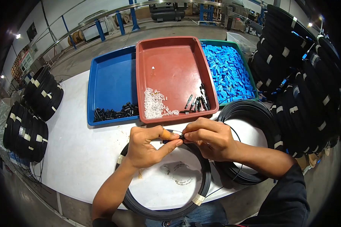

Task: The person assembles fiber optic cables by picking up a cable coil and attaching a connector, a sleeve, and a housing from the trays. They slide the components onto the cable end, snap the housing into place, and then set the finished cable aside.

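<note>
Near the middle of the frame, a small black piece (182,137) sits right at the fingertips, pinched from both sides, so neither hand is nearer. The left hand (144,146) grips it between thumb and forefinger from the left; the right hand (215,140) closes on it from the right, fingers bunched at that end. Its long axis seems to run roughly left to right, from one grip to the other, though the fingers cover most of it and I cannot tell its exact tilt. The near black coil (206,176) lies below it in the frame, the red tray (170,64) above
</note>
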{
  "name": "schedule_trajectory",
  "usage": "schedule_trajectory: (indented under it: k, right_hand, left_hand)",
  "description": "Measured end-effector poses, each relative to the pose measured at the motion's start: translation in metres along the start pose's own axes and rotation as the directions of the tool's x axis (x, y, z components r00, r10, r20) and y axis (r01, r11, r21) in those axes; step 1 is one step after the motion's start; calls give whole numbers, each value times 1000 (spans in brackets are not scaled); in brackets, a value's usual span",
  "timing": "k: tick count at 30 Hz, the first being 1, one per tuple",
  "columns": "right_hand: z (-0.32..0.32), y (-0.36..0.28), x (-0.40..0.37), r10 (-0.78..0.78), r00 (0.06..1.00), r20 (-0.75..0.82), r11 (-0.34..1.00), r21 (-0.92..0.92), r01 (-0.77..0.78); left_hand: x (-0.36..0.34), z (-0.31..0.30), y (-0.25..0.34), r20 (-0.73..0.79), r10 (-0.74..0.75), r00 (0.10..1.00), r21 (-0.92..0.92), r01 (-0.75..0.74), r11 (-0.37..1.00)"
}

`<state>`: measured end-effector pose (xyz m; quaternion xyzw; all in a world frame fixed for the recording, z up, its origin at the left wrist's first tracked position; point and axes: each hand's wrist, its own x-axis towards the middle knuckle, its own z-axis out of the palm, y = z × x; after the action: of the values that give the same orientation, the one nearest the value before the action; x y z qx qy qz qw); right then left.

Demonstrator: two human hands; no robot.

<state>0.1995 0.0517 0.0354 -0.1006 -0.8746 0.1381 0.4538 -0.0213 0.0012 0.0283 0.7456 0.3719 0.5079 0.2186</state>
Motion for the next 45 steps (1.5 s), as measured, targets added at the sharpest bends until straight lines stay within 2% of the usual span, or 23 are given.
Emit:
schedule_trajectory:
  k: [2,4,6,8,13,15,16,18,20,22,23,25,26,28,29,32,34,36,37,39,41,43,45]
  right_hand:
    - [0,1,-2,3,1000,5,1000,-4,-3]
    - [1,6,-5,127,986,106,982,125,-140]
    - [1,5,-5,141,984,109,983,105,-152]
    - [1,4,-2,148,982,121,983,89,-159]
    - [0,1,0,-33,999,38,999,-41,34]
    - [-1,2,-2,-2,998,70,1000,-16,3]
    - [-1,3,-3,27,994,104,1000,8,-28]
    - [0,7,-7,79,987,141,996,29,-84]
    - [-1,7,-8,126,975,180,989,51,-137]
    - [-1,4,-5,121,980,159,992,16,-125]
    - [-1,2,-3,117,980,163,992,19,-121]
    - [0,1,0,-16,999,45,999,-28,18]
    - [0,1,0,-18,999,48,999,-28,19]
    - [1,2,-3,-47,996,73,998,-39,50]
    - [0,4,-6,30,991,130,999,22,-33]
    - [0,8,-8,103,976,194,991,67,-118]
    - [1,6,-4,82,984,159,995,46,-90]
    - [3,2,-1,64,991,121,997,29,-68]
    - [3,1,-1,30,996,78,1000,3,-30]
    - [2,1,-1,-5,999,36,1000,-26,6]
    - [1,4,-4,56,991,125,998,33,-61]
    - [2,7,-7,101,984,145,993,49,-109]
    - [3,7,-6,135,976,168,987,66,-147]
  left_hand:
    - [1,1,-3,8,24,1000,14,-24,1000]
    - [5,2,-9,71,379,923,190,-385,903]
    - [5,2,-9,60,373,926,193,-377,906]
    - [3,0,-7,-5,227,974,103,-225,969]
    - [2,-1,-4,-19,70,997,9,-70,997]
    - [3,2,-10,-12,238,971,28,-237,971]
    - [4,2,-11,-8,238,971,26,-237,971]
    - [6,0,-13,87,421,903,186,-430,883]
    - [6,1,-13,102,454,885,209,-465,860]
    - [5,0,-8,40,297,954,173,-299,938]
    - [3,-1,-5,36,295,955,177,-297,939]
    - [0,-1,-2,-8,-11,1000,11,11,1000]
    - [0,0,-3,-10,-11,1000,11,11,1000]
    - [2,2,-6,20,168,986,42,-169,985]
    - [5,-1,-8,104,339,935,178,-353,919]
    - [4,1,-14,96,414,905,169,-425,889]
    - [3,0,-12,65,355,933,162,-361,918]
    - [1,1,-10,-23,145,989,62,-143,988]
    - [1,-2,-2,-8,56,998,49,-55,997]
    - [2,-2,-6,13,125,992,46,-126,991]
    - [3,0,-11,42,198,979,34,-199,979]
    - [4,0,-13,102,370,924,157,-382,911]
    - [4,0,-14,76,331,941,133,-339,932]
